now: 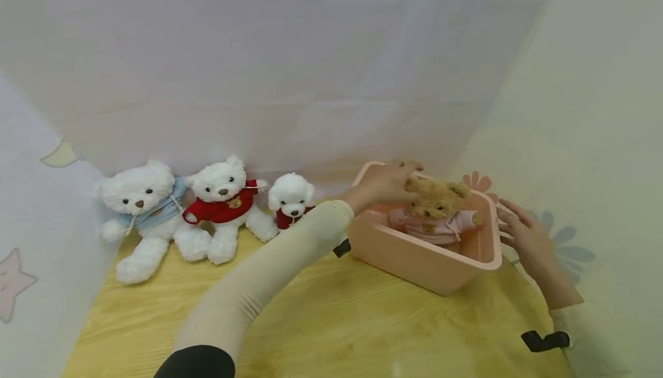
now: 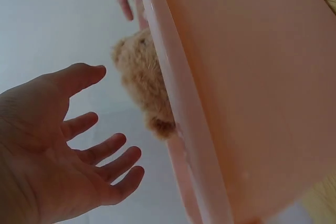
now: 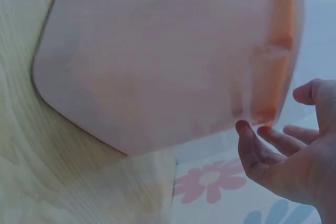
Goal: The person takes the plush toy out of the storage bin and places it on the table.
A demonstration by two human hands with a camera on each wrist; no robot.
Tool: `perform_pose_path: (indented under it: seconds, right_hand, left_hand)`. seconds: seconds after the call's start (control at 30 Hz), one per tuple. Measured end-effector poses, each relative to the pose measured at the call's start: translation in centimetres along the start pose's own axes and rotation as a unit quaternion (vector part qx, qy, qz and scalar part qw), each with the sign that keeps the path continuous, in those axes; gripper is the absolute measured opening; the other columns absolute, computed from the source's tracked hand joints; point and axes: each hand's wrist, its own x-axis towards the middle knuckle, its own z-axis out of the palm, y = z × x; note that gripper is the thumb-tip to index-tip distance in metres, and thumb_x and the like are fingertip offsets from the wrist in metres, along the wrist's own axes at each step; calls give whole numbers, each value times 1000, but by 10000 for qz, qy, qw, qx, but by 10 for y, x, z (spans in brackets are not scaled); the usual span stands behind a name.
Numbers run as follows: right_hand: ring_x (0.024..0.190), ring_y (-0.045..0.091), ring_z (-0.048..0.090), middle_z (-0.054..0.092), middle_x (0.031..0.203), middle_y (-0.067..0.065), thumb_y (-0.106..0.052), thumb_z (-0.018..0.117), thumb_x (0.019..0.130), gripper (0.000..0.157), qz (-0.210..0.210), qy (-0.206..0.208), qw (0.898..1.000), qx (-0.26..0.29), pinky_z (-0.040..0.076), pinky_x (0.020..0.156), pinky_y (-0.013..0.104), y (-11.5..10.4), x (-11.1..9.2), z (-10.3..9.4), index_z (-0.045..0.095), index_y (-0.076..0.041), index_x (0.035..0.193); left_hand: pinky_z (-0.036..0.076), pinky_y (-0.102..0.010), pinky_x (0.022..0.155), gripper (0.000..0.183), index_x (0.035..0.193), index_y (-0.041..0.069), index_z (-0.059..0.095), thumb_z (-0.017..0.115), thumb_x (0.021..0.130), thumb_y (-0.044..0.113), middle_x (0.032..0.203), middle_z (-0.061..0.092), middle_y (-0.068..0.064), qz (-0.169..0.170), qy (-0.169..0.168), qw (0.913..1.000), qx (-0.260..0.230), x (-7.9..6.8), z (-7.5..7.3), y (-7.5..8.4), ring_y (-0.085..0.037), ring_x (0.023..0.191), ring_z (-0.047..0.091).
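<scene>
A tan teddy bear (image 1: 434,199) in a pale pink top sits inside a pink plastic bin (image 1: 414,254), its head above the rim. Over the bin's left side reaches my left hand (image 1: 391,183), beside the bear's head. In the left wrist view that left hand (image 2: 68,150) has its fingers spread, apart from the bear's fur (image 2: 142,72). My right hand (image 1: 530,245) is at the bin's right end. Its fingers are loosely bent, with fingertips (image 3: 243,125) right at the rim in the right wrist view, and nothing is in its palm.
Left of the bin, a white bear in a blue top (image 1: 147,205), a white bear in a red top (image 1: 223,205) and a small white plush dog (image 1: 292,197) sit along the back of the wooden table (image 1: 331,315). Pale walls (image 1: 585,136) stand behind and on both sides.
</scene>
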Motion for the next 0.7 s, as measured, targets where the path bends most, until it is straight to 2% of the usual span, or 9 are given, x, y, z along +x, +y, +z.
perform_pose_path:
  seconds: [0.07, 0.13, 0.2, 0.23, 0.3, 0.37, 0.43, 0.53, 0.7]
  right_hand:
    - [104, 6, 66, 59, 132, -8, -19, 50, 109, 58, 125, -161, 9986, 488, 55, 82, 23, 1, 10, -8, 27, -13, 163]
    - [104, 8, 67, 62, 126, -11, -17, 51, 109, 57, 198, -331, 9978, 541, 56, 82, 25, 2, 22, -14, 30, -11, 162]
    - [106, 9, 66, 63, 126, -10, -16, 52, 108, 56, 317, -584, 9962, 570, 55, 84, 26, 2, 36, -18, 32, -8, 160]
    - [108, 9, 65, 61, 129, -9, -14, 51, 109, 54, 361, -753, 9947, 600, 55, 85, 27, 2, 44, -21, 34, -7, 159]
    - [112, 10, 64, 60, 132, -8, -9, 48, 109, 47, 456, -1154, 9884, 876, 54, 88, 29, 2, 57, -24, 40, -7, 155]
    - [114, 12, 64, 62, 132, -5, -4, 45, 109, 40, 569, -1487, 9788, 1285, 54, 90, 30, 5, 69, -28, 49, -9, 149]
    - [115, 14, 65, 64, 131, -4, 0, 42, 109, 36, 714, -1733, 9699, 1551, 53, 91, 31, 9, 77, -32, 57, -12, 140]
    - [114, 17, 65, 67, 128, 1, 3, 40, 109, 36, 924, -1939, 9595, 1825, 53, 93, 33, 13, 85, -37, 63, -12, 132]
    - [110, 19, 68, 69, 123, 4, 4, 42, 108, 33, 952, -1929, 9637, 1583, 54, 91, 34, 11, 92, -44, 63, -6, 131]
  left_hand:
    - [50, -28, 78, 75, 161, 28, 29, 68, 98, 41, 162, 28, -5, -95, -269, 9996, -47, 7, 7, 5, -12, 112, 60]
    - [50, -28, 84, 81, 162, 27, 24, 70, 97, 40, 163, 26, -3, -340, -570, 9978, -71, 13, 14, 11, -12, 121, 56]
    - [46, -31, 95, 86, 163, 24, 24, 71, 94, 44, 160, 31, -2, -536, -690, 9960, 165, 17, 19, 18, -15, 134, 46]
    - [43, -32, 100, 88, 162, 23, 24, 72, 93, 45, 158, 34, -2, -606, -635, 9955, 358, 20, 21, 21, -16, 140, 38]
    - [38, -36, 106, 87, 161, 25, 28, 75, 90, 45, 153, 37, -1, -859, -511, 9933, 575, 24, 24, 25, -18, 137, 39]
    - [34, -41, 109, 79, 155, 25, 37, 77, 89, 44, 146, 41, -2, -944, -306, 9916, 825, 29, 28, 27, -21, 133, 41]
    - [33, -44, 108, 69, 148, 25, 45, 78, 89, 39, 141, 46, -1, -971, -177, 9901, 1001, 34, 31, 27, -23, 128, 45]
    - [31, -47, 107, 62, 140, 27, 50, 79, 88, 43, 134, 52, 3, -924, -202, 9877, 1243, 38, 36, 26, -23, 123, 48]
    - [29, -51, 111, 84, 152, 27, 41, 77, 83, 58, 146, 47, 4, -829, -344, 9884, 1222, 41, 39, 20, -23, 134, 44]
